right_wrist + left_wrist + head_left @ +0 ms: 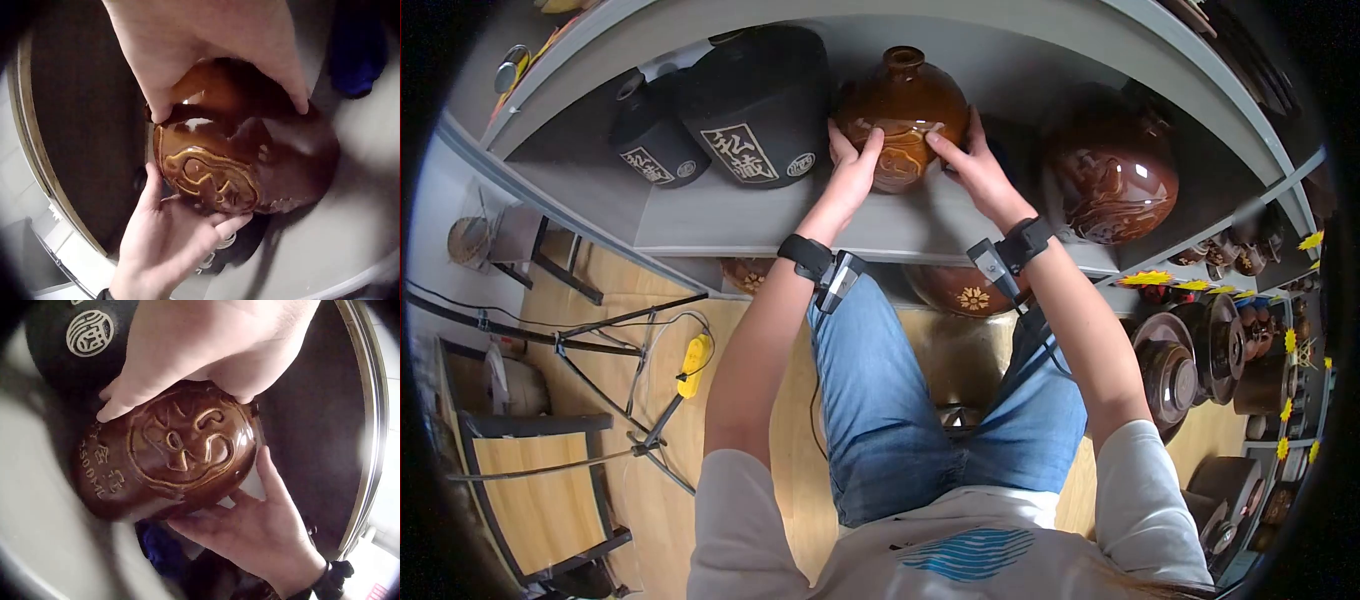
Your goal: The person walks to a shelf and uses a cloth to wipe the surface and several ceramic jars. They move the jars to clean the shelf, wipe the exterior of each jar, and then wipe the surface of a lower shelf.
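A glossy brown jar [903, 110] with a short neck and a raised design stands upright on the grey shelf, held from both sides. The left hand [853, 170] grips its left side, thumb on the front. On its right side the right hand [977, 165] does the same, its fingers partly hidden behind the jar. In the left wrist view the jar [181, 447] shows embossed characters near its base, between the left hand [206, 350] and the right hand [256, 531]. The right wrist view shows the jar [231, 144] with the right hand [212, 37] and left hand [169, 244] around it.
Black jars [745, 110] with white characters stand left of the brown jar. A larger reddish-brown jar [1112, 175] is at the right. Below the shelf board [750, 225] are more brown vessels [970, 290]. A black stand [600, 345] and yellow power strip [693, 366] are at the left.
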{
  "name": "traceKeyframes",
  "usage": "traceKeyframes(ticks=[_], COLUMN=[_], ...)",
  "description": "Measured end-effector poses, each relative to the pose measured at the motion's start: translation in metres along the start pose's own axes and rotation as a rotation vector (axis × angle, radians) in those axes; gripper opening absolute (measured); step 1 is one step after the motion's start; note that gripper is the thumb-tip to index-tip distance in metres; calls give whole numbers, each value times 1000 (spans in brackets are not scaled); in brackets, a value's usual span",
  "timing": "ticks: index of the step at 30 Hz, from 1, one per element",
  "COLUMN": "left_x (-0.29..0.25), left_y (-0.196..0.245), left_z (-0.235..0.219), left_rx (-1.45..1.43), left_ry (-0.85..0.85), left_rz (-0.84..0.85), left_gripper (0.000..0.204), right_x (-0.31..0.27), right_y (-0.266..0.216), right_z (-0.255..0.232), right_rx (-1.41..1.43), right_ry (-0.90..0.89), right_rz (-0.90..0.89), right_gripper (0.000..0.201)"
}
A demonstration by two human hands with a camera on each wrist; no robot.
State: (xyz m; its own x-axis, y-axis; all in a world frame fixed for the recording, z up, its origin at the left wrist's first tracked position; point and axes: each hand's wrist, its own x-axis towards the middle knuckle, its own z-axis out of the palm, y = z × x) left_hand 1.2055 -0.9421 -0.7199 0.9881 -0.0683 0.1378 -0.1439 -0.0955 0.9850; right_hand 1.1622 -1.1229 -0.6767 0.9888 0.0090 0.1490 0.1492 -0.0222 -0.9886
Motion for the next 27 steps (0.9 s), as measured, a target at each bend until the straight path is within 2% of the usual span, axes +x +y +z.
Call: traceKeyframes(ticks=[2,3,5,6,8,9,11,15,17,19,21,27], left_x=[-7,-6,-5,-6,-15,-13,-8,7,5,7,11,13], left_y=[-1,1,5,6,29,27,18,-4,-3,-3,-5,-5], left_z=[-5,-9,-18,-17,-16,-14,-10,-6,-2,0,0,4], left_rx=[-85,-82,-20,-20,-265,-313,-288,-206,-181,-157,-106,-86], left_ry=[-92,-93,-140,-142,-207,-214,-186,-123,-100,-73,-132,-135], left_rz=[-63,-65,37,36,-80,-104,-49,68,57,55,28,39], left_gripper=[89,89,87,87,85,84,84,84,84,83,81,82], right_x=[2,0,-4,-4,-5,-4,2,9,7,6,6,10], right_y=[2,3,2,2,3,5,10,13,4,-2,-2,2], right_z=[-5,-9,-9,-7,-2,1,5,-1,-5,-8,-10,-17], right_rx=[13,-3,-44,-44,-27,-27,-38,-3,10,-17,-65,-69], right_ry=[-18,0,-4,-2,-16,-15,49,39,-23,-10,17,4], right_rz=[10,69,148,149,57,58,-40,-37,-13,15,42,70], right_gripper=[105,108,115,115,113,113,112,107,103,101,98,94])
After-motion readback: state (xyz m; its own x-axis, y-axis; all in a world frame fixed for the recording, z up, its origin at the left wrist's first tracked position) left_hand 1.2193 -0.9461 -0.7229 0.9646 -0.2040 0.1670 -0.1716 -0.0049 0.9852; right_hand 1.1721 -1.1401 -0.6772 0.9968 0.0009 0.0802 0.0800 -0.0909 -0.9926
